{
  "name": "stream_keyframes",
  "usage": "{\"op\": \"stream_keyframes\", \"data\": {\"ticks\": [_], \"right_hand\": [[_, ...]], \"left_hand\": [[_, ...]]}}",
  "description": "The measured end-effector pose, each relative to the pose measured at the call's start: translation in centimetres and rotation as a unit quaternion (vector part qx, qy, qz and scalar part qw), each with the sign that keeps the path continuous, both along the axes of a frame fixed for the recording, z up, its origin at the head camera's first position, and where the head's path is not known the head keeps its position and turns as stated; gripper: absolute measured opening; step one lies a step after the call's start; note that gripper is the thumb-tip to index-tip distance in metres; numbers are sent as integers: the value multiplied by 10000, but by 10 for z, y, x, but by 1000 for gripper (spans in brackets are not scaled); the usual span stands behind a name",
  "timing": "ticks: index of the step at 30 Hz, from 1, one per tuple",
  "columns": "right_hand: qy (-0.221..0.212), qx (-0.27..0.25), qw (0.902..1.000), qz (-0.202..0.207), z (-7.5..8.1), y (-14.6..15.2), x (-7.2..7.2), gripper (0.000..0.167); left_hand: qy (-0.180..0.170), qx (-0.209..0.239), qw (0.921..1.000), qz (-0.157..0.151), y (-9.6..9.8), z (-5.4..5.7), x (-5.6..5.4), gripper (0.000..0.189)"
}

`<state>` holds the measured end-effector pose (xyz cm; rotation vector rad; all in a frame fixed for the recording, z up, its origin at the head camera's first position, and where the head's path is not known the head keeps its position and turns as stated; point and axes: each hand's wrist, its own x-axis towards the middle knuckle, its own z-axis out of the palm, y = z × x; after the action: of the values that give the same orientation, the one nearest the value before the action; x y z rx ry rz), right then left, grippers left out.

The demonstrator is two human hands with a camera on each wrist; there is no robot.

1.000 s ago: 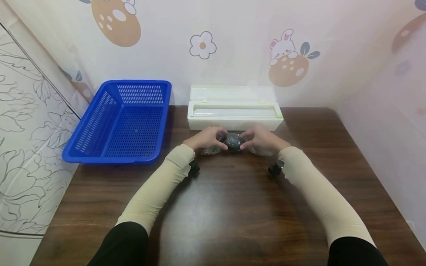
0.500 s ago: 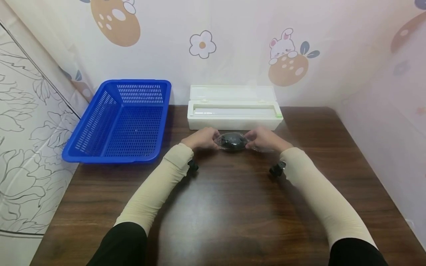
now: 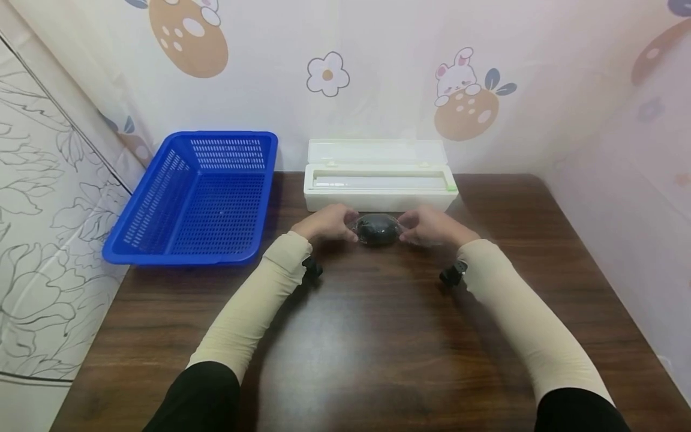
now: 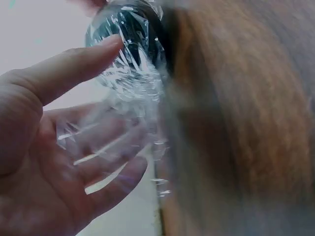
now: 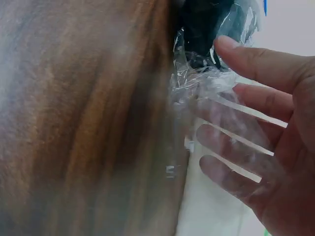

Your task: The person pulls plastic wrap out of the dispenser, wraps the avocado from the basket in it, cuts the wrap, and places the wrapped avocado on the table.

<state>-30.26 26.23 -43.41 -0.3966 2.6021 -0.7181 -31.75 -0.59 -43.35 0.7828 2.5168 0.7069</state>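
A dark, oval object [image 3: 378, 230] wrapped in clear cling film sits on the table between my two hands. Its kind is hard to make out through the film. My left hand [image 3: 330, 224] is at its left end; in the left wrist view the thumb [image 4: 74, 71] lies straight against the wrapping, with the other fingers spread behind loose cling film [image 4: 118, 123]. At the opposite end is my right hand [image 3: 432, 225]. In the right wrist view its thumb [image 5: 266, 64] touches the wrapping, while its other fingers are spread behind a loose film tail [image 5: 221, 108].
Just behind the hands stands a white cling film box [image 3: 380, 200], its lid raised and a roll inside. A blue plastic basket [image 3: 245, 259] is on the left of the brown wooden table [image 3: 367, 348]. A patterned curtain [image 3: 378, 108] hangs behind.
Both hands have drawn slightly apart, from fingertips on the dark object to its film-covered ends. More of the object shows between them, and it stays in about the same place.
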Motion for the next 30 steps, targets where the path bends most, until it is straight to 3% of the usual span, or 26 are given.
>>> {"op": "stream_keyframes", "data": {"ticks": [3, 6, 9, 11, 13, 15, 18, 23, 30], "right_hand": [[-59, -216, 9996, -150, 5, -2, 2, 58], [215, -248, 9995, 35, 11, -9, 2, 65], [779, 149, 9952, 580, 14, -20, 3, 68], [1198, 444, 9870, 971, 15, -27, 3, 65], [1418, 582, 9820, 1108, 16, -34, 4, 63], [1527, 651, 9794, 1147, 16, -38, 4, 61], [1593, 646, 9778, 1200, 13, -42, 2, 62], [1651, 705, 9762, 1213, 1, -40, 0, 62], [1525, 763, 9789, 1123, -3, -34, -2, 62]], "left_hand": [[322, 16, 9995, 55, 2, 4, 1, 66], [971, -217, 9950, -93, 9, 7, 3, 63], [1718, -676, 9825, -232, 18, 9, 7, 57], [2141, -933, 9719, -295, 23, 9, 9, 55], [2434, -1001, 9640, -377, 27, 8, 11, 54], [2564, -915, 9609, -498, 31, 6, 11, 55], [2555, -781, 9615, -643, 32, 1, 9, 57], [2263, -640, 9700, -619, 28, -5, 5, 52], [1393, -125, 9894, -387, 23, -6, -1, 66]]}}
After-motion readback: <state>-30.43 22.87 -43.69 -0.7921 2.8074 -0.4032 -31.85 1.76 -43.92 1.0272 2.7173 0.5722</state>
